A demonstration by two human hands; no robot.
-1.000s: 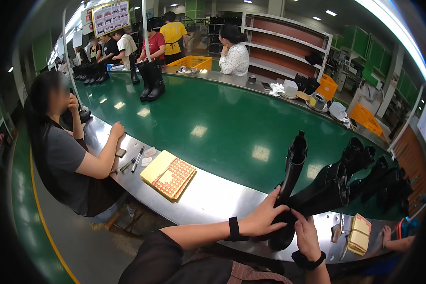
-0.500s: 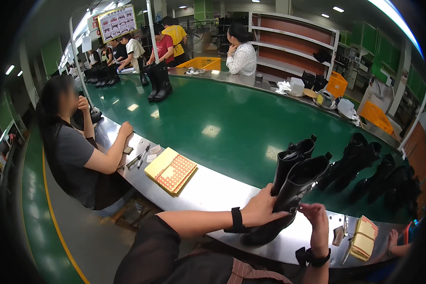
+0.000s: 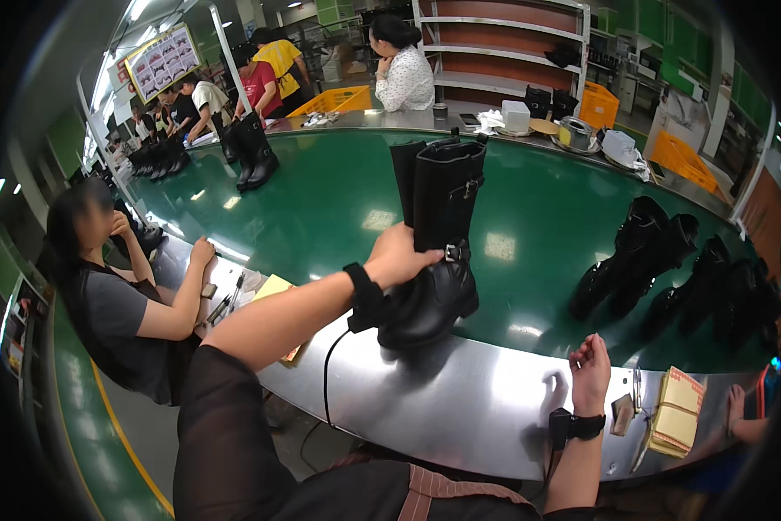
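My left hand (image 3: 399,258) grips a pair of tall black boots (image 3: 438,239) at the ankle; they stand upright at the near edge of the green conveyor belt (image 3: 321,208), partly on the steel rim (image 3: 460,399). My right hand (image 3: 590,365) hovers over the steel rim to the right, fingers loosely curled with nothing in them. Both wrists wear black bands with cables.
More black boots (image 3: 660,260) lie on the belt to the right. A seated person (image 3: 121,295) leans on the rim at the left beside a yellow pad (image 3: 273,286). A bundle of tan cards (image 3: 677,417) lies at the right. Other people work at the far side near yellow crates (image 3: 338,100).
My left hand has lifted the boots from leaning to upright and moved them left onto the belt's edge. My right hand has let go of them and dropped to the steel rim.
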